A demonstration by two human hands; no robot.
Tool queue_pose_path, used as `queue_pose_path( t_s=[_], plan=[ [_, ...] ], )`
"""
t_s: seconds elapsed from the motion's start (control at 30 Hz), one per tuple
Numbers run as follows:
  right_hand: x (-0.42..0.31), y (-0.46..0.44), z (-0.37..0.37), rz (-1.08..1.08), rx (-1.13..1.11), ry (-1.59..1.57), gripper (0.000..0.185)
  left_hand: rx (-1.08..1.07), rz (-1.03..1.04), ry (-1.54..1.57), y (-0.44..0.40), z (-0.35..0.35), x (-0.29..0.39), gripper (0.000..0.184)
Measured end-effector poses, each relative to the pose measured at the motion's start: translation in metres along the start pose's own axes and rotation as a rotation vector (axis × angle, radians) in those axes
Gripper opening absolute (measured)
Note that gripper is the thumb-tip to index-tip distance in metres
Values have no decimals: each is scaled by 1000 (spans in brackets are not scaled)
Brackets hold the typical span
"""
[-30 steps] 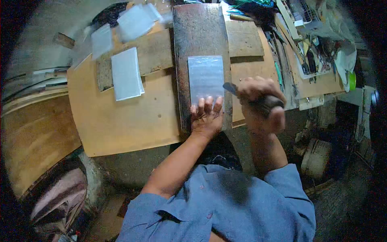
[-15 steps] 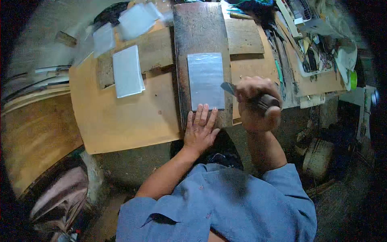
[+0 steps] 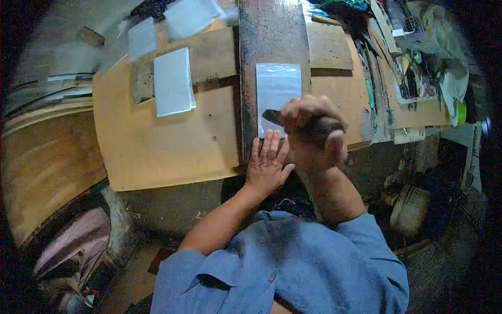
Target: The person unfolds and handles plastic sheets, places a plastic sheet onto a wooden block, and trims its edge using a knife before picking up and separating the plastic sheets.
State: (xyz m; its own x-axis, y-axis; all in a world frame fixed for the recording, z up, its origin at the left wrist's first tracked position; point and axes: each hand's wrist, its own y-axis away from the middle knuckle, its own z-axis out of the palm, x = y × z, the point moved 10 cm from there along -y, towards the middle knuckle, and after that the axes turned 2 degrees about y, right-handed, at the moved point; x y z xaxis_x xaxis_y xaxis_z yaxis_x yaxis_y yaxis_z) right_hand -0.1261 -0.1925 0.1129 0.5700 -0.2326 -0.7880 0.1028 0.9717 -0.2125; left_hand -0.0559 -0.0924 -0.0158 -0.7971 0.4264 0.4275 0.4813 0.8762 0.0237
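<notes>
A pale, translucent rectangular sheet or stack (image 3: 278,83) lies on a long dark wooden board (image 3: 274,31). My left hand (image 3: 267,166) rests palm down with spread fingers, its fingertips on the near edge of the sheet. My right hand (image 3: 314,128) is closed around the dark handle of a knife (image 3: 271,115). The short blade points left and shows over the lower part of the sheet; whether it touches the sheet I cannot tell. Motion blurs my right hand.
Left of the board, a white stack of sheets (image 3: 173,83) lies partly on a flat wooden piece (image 3: 214,52). More translucent sheets (image 3: 191,18) are at the back left. A white tray (image 3: 415,98) with tools stands on the right of the tabletop (image 3: 167,152).
My right hand has moved left with the knife, from beside the board to over the sheet. My left hand's fingers, earlier bent on the sheet, are now flatter near its lower edge. The view has shifted slightly.
</notes>
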Motion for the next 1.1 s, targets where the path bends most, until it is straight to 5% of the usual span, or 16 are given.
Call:
queue_pose_path(
  t_s=[0.1, 0.3, 0.5, 1.1],
  plan=[
    [-14, -1, -1, 2, -15, -187, 51, 34, 7, -17, -3, -3, -1, 78],
    [-22, 3, -10, -104, -132, 71, 61, 79, 13, -31, -3, -4, -1, 81],
    [-22, 11, -28, 16, 56, -26, 54, 90, 33, -31, 1, -6, 3, 82],
    [-60, 6, -32, -54, 28, 140, 58, 26, 16, -61, -3, 0, 4, 83]
  ],
)
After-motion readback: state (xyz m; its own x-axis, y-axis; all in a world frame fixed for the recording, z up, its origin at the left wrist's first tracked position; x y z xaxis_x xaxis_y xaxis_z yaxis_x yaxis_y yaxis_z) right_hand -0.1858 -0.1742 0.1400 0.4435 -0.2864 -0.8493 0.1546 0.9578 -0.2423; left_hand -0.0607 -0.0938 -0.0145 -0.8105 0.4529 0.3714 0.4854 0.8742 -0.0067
